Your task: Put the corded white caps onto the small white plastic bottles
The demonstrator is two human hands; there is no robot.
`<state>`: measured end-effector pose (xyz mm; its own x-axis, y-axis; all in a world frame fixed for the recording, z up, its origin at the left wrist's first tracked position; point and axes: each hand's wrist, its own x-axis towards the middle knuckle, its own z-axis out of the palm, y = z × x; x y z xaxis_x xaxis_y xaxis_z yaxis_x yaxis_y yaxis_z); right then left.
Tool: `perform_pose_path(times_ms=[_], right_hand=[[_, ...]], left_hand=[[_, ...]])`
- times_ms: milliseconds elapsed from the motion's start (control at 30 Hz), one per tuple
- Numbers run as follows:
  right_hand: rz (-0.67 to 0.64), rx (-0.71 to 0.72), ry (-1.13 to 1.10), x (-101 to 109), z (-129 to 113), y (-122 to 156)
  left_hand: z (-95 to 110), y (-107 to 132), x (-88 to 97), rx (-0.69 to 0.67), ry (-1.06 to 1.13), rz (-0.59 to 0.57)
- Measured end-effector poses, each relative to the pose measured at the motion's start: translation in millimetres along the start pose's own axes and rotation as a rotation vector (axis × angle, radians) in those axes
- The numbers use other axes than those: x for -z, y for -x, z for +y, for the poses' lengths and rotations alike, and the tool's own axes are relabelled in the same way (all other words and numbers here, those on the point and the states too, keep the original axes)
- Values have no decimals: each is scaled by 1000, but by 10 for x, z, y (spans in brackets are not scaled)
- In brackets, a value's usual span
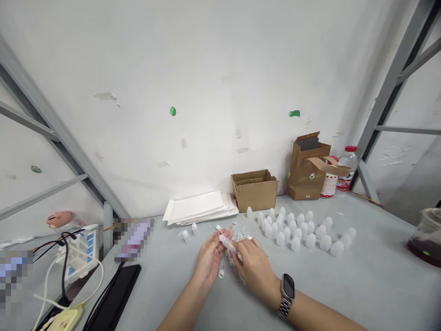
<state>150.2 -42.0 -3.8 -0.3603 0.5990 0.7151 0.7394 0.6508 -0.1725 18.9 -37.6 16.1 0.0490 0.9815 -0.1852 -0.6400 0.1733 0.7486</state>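
Close together over the middle of the grey table, both my hands are on a small translucent white tube-shaped piece (228,244). My left hand (209,257) has its fingers closed at the upper left end, where a white cap-like part (219,230) shows. Around the lower right end, my right hand (254,261) is closed, its fingertips partly hidden. Small white corded pieces (221,274) lie loose beneath and behind the hands. To the right stand many frosted white dome-shaped pieces (295,243). Left of my hands are two small white pieces, one (186,236) tilted.
A stack of white envelopes (196,208), an open cardboard box (255,193), a brown paper bag (306,172) and a red-capped bottle (348,161) line the wall. A power strip (82,253) and black power bank-like slab (115,296) are left; a dark-liquid container (429,239) is far right.
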Motion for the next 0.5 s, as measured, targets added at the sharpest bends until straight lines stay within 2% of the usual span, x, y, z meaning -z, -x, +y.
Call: perform_pose_path(times_ms=[200,400,500], right_hand=[[12,20,-8,15,0,-23],[25,36,-52,0,-1,-4],[-15,-42,-152,32,-20,6]], left_hand=[[4,-16,19,-3,-105,27],[-11,-32,77,-80,-116,213],[-12,-41,75,-91,-130,246]])
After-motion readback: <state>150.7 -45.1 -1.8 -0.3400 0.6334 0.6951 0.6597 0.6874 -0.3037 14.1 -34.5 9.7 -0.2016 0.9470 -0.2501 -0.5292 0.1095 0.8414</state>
